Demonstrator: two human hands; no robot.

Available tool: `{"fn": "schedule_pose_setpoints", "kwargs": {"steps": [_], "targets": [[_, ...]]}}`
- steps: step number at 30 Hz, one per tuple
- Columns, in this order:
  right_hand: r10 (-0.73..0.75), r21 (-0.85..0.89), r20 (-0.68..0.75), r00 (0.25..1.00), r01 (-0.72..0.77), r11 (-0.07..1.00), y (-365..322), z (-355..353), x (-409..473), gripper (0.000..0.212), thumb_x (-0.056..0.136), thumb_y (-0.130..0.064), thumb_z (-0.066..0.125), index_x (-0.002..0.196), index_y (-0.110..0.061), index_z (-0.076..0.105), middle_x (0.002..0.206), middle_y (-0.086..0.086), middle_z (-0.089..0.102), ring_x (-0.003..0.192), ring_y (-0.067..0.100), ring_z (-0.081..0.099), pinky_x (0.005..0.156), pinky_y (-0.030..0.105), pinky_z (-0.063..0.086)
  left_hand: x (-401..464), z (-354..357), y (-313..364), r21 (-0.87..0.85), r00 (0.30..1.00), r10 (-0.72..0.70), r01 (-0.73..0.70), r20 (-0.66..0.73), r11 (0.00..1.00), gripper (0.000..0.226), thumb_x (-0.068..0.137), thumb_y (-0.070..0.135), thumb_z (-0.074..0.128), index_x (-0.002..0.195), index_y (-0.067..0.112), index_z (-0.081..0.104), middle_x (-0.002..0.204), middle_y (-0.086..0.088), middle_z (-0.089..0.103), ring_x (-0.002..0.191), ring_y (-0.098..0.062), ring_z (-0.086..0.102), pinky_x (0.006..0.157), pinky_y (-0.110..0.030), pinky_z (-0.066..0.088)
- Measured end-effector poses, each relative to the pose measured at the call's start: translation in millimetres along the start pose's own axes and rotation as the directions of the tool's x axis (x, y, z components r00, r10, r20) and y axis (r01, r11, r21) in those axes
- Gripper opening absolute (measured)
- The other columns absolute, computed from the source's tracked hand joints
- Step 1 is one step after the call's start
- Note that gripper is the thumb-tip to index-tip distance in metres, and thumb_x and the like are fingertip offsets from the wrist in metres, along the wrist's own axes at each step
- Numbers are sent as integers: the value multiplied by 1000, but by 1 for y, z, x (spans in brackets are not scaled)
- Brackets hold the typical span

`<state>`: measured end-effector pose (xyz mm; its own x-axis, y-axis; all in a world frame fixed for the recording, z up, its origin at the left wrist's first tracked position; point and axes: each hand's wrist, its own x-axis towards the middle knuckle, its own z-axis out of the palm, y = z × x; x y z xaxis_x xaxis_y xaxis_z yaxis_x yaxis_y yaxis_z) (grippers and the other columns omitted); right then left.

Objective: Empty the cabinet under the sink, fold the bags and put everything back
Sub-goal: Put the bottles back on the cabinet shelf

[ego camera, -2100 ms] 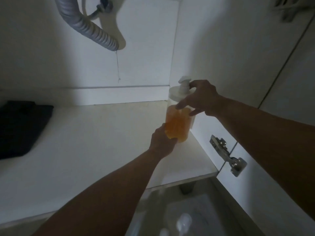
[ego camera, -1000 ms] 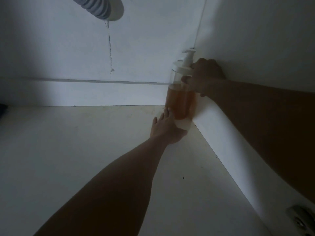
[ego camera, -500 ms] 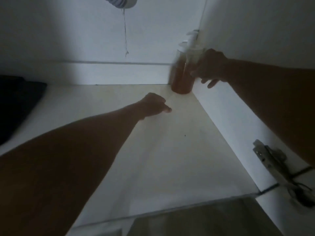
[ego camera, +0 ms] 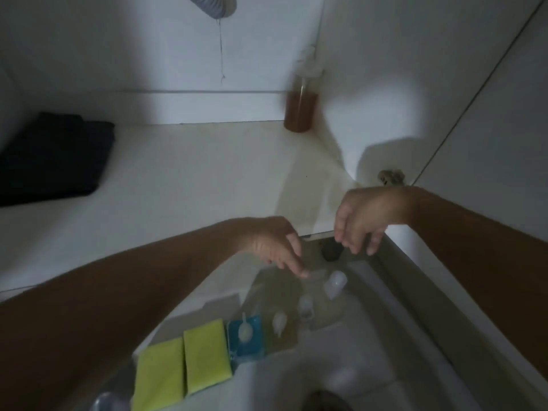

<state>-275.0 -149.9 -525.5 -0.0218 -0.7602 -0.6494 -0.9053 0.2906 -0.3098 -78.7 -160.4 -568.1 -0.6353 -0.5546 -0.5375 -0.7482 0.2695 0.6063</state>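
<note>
- Two hands, left hand (ego camera: 274, 246) and right hand (ego camera: 360, 219), are held open and empty above the floor items.
- Next, the clear white-capped bottle (ego camera: 334, 283) is best taken upright.
- Amber pump-top soap bottle (ego camera: 300, 109) is seen in the white cabinet's (ego camera: 192, 179) back right corner; folded dark bags (ego camera: 53, 158) lie at the left.
- Lighting is dim.

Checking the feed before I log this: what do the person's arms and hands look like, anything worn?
Both forearms are bare as far as the frame shows: no sleeves. The left hand and right hand carry no gloves, and no rings, watch or wristband are visible, though dim light and motion blur limit detail.
</note>
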Motion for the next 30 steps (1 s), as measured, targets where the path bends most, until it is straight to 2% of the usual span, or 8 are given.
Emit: {"fn": "schedule_pose_setpoints", "kwargs": {"steps": [3,5,9,13,16,19,22,30], "targets": [[179,27,182,967,-187,982,35,36,5,26,86,0,64,112,3,64,113,20,67,61,21,71,47,26,56,5,43,-9,212,997,-70,64,23,975,78,70,49,78,134,15,49,138,-5,53,125,-23,51,106,-38,39],[203,-1,147,968,-205,979,55,60,15,44,87,-7,66,129,2,56,123,20,62,59,20,68,49,23,55,16,69,-15,247,994,-94,103,-47,963,88,72,45,78,143,14,36,145,-8,44,130,-28,45,107,-39,39],[11,-129,-109,994,-25,991,92,114,34,94,71,-16,84,149,-9,31,143,8,48,122,20,55,91,20,44,45,107,-32,289,979,-102,151,-175,945,96,66,46,82,142,10,36,143,-10,45,127,-28,48,103,-38,44],[-89,306,-124,988,123,944,102,139,51,62,84,6,66,140,-4,42,123,2,51,76,-9,64,60,2,45,70,129,-47,289,962,-106,179,-253,940,87,57,55,82,127,17,47,129,-5,55,116,-25,54,93,-37,48],[-133,517,-135,982,184,836,110,153,59,58,80,18,63,124,-19,56,132,17,55,112,27,63,67,20,57,83,141,-54,317,952,-96,190,-291,929,73,61,53,80,118,18,50,121,-5,58,112,-25,56,91,-38,46],[-130,457,-238,963,229,859,120,163,71,71,64,12,76,105,-44,63,122,8,64,107,31,64,79,55,57,92,146,-58,304,939,-100,206,-329,930,64,64,49,79,113,18,53,118,-5,60,109,-25,57,90,-36,46],[-138,486,-260,956,253,837,121,164,72,63,64,16,72,106,-31,66,114,11,66,106,35,64,79,62,55,92,148,-57,299,931,-87,201,-355,933,57,70,44,76,115,18,53,120,-5,59,112,-25,55,93,-37,43],[-233,110,-356,905,288,951,123,130,16,60,53,-17,86,107,-25,60,93,-6,66,82,11,65,76,28,56,63,129,-23,235,910,-1,108,-414,966,58,65,41,80,116,22,57,116,0,62,104,-24,61,89,-36,51]]}}
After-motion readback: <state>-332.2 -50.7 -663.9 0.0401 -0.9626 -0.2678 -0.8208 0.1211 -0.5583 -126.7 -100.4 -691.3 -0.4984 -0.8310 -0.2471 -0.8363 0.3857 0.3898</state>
